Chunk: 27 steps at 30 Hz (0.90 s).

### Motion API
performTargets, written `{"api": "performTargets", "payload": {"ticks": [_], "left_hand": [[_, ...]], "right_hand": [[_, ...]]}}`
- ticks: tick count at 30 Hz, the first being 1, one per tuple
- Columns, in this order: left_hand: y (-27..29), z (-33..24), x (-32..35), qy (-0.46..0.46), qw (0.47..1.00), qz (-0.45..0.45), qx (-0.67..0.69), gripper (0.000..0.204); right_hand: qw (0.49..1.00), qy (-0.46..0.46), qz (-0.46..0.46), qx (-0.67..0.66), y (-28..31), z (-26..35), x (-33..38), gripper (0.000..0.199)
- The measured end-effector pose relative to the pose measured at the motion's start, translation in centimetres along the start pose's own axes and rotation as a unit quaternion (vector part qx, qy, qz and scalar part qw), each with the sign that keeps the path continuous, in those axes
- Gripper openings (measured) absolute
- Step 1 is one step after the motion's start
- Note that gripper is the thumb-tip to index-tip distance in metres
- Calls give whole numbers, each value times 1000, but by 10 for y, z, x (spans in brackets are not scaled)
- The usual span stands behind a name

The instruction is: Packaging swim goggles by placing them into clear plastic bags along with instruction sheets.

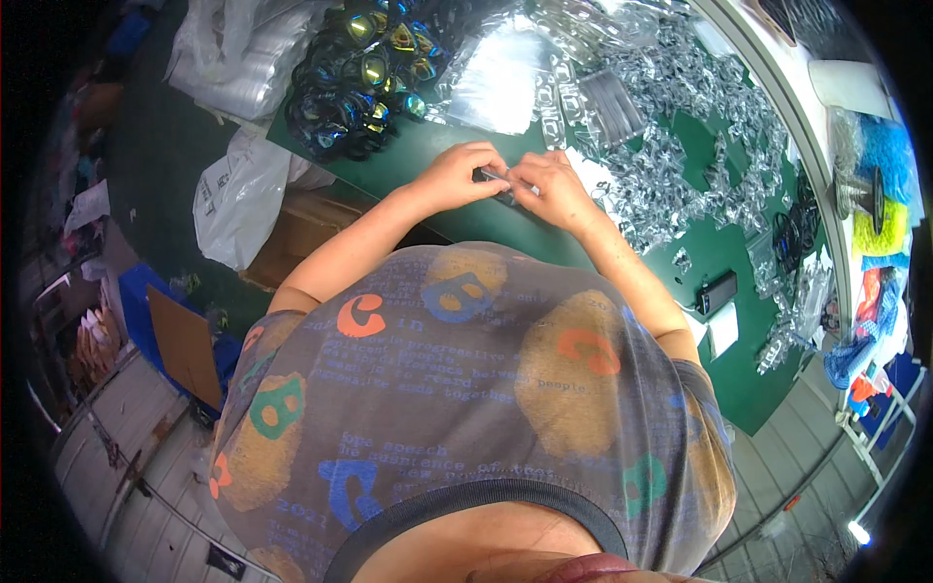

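My left hand (459,177) and my right hand (552,187) meet over the near edge of a green table (384,177). Fingers of both hands pinch a small dark and clear piece (494,179); they cover much of it, so its kind cannot be made out. Beyond my left hand lies a heap of swim goggles (355,83) with black straps and shiny mirrored lenses. Flat clear plastic bags (498,83) are stacked just past my fingers. To the right of my right hand spreads a large scatter of small clear and dark pieces (646,180).
A white plastic bag (238,199) hangs over a cardboard box (309,233) at the left. More clear plastic sheets (238,63) lie at the far left. A black power bank-like box (717,291) sits on the right side, close to my right elbow. A pale rail (792,126) borders the table's right.
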State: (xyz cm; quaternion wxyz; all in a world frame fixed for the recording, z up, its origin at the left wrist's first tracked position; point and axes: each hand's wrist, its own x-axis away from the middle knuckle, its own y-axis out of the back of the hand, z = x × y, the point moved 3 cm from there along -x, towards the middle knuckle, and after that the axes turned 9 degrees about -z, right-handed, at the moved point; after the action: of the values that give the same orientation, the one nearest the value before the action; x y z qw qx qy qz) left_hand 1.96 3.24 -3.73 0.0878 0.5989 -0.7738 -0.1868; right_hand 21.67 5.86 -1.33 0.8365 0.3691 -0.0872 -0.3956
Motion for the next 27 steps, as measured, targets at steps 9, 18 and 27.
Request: {"api": "performTargets", "payload": {"ticks": [9, 18, 27], "left_hand": [[3, -8, 6, -90, 982, 13, -166, 12], [37, -27, 45, -104, 967, 42, -227, 10], [170, 3, 111, 137, 952, -216, -168, 15]], "right_hand": [[999, 14, -5, 51, -6, -5, 6, 12], [992, -72, 97, -40, 22, 30, 33, 20], [868, -469, -37, -159, 141, -13, 185, 17]]}}
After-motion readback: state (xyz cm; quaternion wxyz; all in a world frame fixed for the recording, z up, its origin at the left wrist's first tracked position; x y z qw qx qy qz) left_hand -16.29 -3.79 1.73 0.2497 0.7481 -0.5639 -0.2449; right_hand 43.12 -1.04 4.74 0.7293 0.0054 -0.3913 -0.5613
